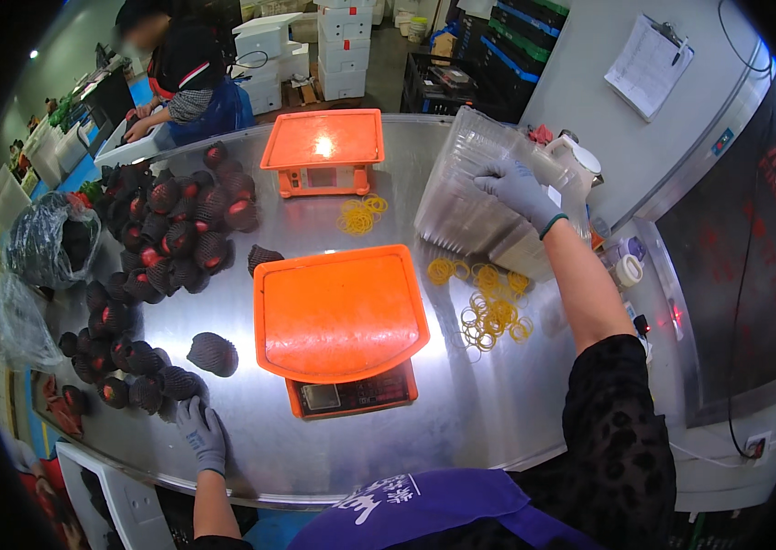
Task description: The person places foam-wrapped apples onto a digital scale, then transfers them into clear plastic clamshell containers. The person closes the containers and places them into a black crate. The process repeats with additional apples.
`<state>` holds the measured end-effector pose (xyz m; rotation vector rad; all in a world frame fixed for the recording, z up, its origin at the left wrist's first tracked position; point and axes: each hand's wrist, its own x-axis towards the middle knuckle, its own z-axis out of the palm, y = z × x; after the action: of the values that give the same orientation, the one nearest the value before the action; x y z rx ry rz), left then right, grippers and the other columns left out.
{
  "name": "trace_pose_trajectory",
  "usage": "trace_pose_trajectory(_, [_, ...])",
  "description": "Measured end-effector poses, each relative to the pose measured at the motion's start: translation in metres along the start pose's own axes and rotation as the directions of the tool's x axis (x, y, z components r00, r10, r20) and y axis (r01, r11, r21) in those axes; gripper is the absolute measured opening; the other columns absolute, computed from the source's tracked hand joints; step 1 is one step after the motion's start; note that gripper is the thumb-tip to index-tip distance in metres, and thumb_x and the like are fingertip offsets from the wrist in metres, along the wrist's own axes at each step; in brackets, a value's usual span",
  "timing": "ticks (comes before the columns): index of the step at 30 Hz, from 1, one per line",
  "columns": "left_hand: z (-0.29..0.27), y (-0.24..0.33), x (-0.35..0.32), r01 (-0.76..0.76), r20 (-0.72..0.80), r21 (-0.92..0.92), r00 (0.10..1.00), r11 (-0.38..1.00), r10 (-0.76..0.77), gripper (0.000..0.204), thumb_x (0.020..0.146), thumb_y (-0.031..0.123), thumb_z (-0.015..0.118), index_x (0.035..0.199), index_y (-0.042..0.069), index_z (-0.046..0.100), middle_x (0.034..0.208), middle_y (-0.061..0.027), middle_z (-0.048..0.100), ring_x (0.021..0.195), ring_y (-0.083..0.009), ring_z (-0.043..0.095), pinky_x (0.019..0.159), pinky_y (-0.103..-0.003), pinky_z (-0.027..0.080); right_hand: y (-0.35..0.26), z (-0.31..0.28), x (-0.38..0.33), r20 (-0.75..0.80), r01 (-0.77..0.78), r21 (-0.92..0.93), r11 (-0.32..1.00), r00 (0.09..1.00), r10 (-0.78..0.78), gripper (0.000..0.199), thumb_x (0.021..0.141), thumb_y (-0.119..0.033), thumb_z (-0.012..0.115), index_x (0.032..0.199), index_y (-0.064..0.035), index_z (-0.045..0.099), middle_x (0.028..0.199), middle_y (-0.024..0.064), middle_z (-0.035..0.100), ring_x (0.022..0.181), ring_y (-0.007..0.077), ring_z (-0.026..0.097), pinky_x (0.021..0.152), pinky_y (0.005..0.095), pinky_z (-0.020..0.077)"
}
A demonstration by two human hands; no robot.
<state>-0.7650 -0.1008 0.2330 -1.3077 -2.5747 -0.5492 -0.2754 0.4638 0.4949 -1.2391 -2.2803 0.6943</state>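
Purple apron (424, 509) cloth sits at the bench's (461, 412) near edge, with an orange scale (340, 323) just beyond it, its flat tray bare. A second orange scale (324, 147) stands near the far edge. The left hand (202, 434), in a grey knit glove, lies flat and unclenched on the steel beside dark fruits (145, 376) in black foam net sleeves; dozens more heap along the left edge. The right hand (518, 191), also gloved, grasps the top of a stack of clear plastic boxes (475, 197) near the right edge. Yellow rubber bands (489, 307) lie scattered beneath it, another cluster (360, 216) between the scales.
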Motion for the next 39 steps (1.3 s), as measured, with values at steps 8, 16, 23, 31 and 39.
trace_pose_trajectory(8, [0.002,-0.003,-0.001,-0.009,-0.013,0.03,1.0,1.0,0.009,0.039,0.097,0.022,0.061,0.129,0.0,0.062,0.131,-0.0237,0.057,0.125,-0.0434,0.052,0.109,-0.054,0.039,-0.013,-0.031,0.003,-0.176,0.165,-0.508,0.845,0.941,-0.289,0.013,0.096,-0.007,0.062,0.104,-0.0007,0.07,0.097,0.0168,0.072,0.091,0.0319,0.069,0.082,0.0384,0.0536])
trace_pose_trajectory(16, [0.007,-0.005,-0.001,-0.018,-0.035,0.0,0.999,1.0,0.018,0.038,0.098,0.025,0.06,0.128,0.001,0.063,0.133,-0.0223,0.058,0.127,-0.0434,0.051,0.11,-0.054,0.039,-0.067,-0.096,-0.104,-0.193,0.293,-0.407,0.865,0.898,-0.395,0.013,0.087,-0.003,0.069,0.1,-0.0018,0.068,0.096,0.0147,0.068,0.093,0.0337,0.066,0.083,0.0411,0.0521])
trace_pose_trajectory(23, [0.014,-0.008,0.006,-0.078,-0.056,0.013,0.995,0.997,0.079,0.038,0.098,0.025,0.06,0.128,0.001,0.063,0.131,-0.0229,0.06,0.126,-0.0427,0.053,0.108,-0.054,0.04,-0.058,-0.022,-0.333,-0.064,0.193,-0.675,0.712,0.946,-0.318,0.016,0.076,-0.003,0.07,0.087,-0.011,0.063,0.087,0.0128,0.061,0.087,0.0367,0.06,0.08,0.0458,0.0476])
trace_pose_trajectory(31, [-0.016,0.011,0.014,-0.072,0.002,-0.203,0.997,0.977,0.074,0.032,0.089,0.013,0.061,0.119,0.003,0.066,0.114,-0.022,0.063,0.111,-0.0421,0.057,0.098,-0.052,0.043,0.015,0.108,-0.515,0.164,0.163,-0.585,0.795,0.983,-0.081,0.026,0.08,-0.008,0.067,0.106,-0.0049,0.065,0.129,0.0183,0.062,0.123,0.0413,0.055,0.108,0.0512,0.0412])
trace_pose_trajectory(39, [-0.026,-0.007,-0.011,-0.029,-0.096,-0.211,0.995,0.977,0.009,0.039,0.082,0.023,0.071,0.119,0.01,0.065,0.123,-0.0171,0.059,0.117,-0.0405,0.053,0.102,-0.053,0.041,-0.02,0.052,-0.4,0.131,0.059,-0.864,0.5,0.985,0.111,0.047,0.079,-0.004,0.068,0.125,-0.0028,0.062,0.149,0.0246,0.05,0.142,0.0438,0.044,0.119,0.0509,0.035])
